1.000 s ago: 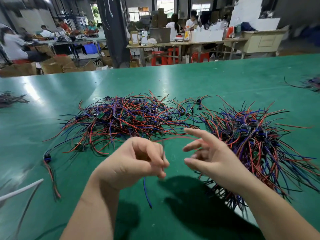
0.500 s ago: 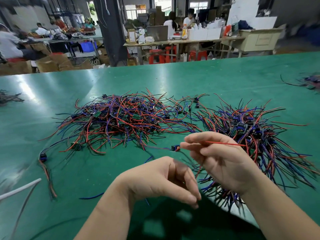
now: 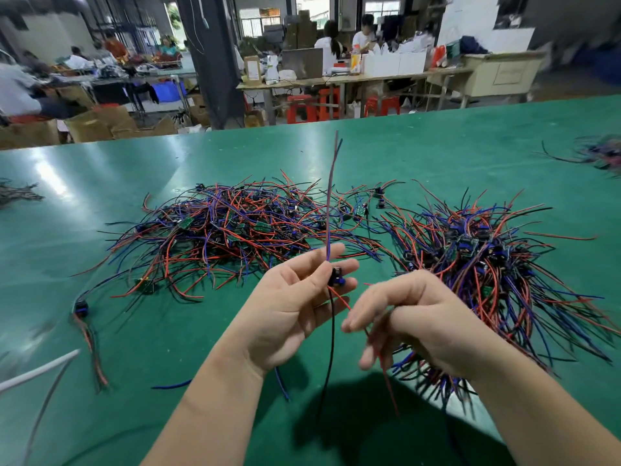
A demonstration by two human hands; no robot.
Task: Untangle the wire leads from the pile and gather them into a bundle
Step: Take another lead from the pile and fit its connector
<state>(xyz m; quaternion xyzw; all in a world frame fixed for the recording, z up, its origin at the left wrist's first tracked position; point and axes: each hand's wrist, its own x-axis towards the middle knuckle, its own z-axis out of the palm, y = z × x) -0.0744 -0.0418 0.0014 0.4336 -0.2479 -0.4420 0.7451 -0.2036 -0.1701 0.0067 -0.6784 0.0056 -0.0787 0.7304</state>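
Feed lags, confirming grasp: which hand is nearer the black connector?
Left. The left hand pinches the black connector; the right hand sits apart, below and right of it, curled round the red lead.

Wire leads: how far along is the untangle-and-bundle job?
Roughly early to midway. Done: a gathered heap of leads lies on the right of the table. In hand: the left hand pinches one lead by its connector, and the right hand curls its fingers round the red wire. Left: the large tangled pile in the middle, plus a stray lead at far left.
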